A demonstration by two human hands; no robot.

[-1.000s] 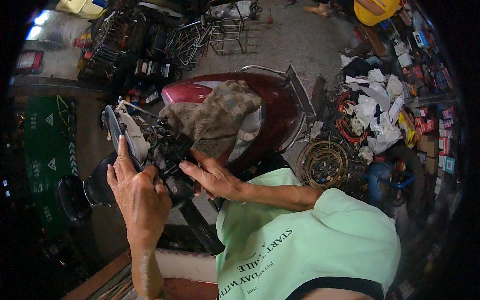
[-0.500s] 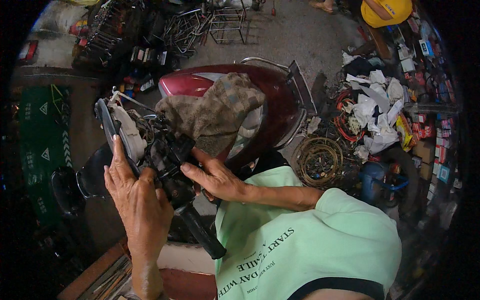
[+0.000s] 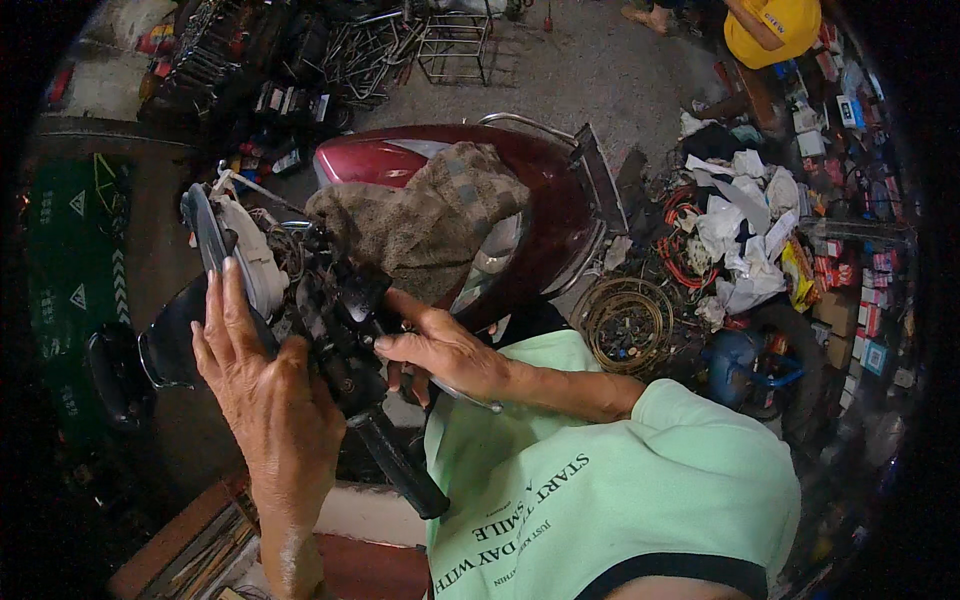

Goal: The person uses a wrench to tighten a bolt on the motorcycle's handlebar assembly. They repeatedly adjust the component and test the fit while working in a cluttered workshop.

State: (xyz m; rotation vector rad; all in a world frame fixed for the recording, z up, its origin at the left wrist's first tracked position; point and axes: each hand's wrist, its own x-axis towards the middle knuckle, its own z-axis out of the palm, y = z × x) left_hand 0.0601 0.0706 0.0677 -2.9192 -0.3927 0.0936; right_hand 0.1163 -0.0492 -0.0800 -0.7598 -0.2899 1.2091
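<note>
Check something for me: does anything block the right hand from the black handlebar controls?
Nothing visible does: the right hand has its thumb right at the black handlebar controls. The brown cloth lies above them in the picture, over the red bodywork, not between.

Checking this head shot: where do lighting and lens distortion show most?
Head view: black fisheye vignetting swallows the corners; the long green printed panel sits dim at left. Head view: the bare left hand and bare right hand look fairly clear; soft sheen marks the glossy dark-red scooter bodywork.
</note>
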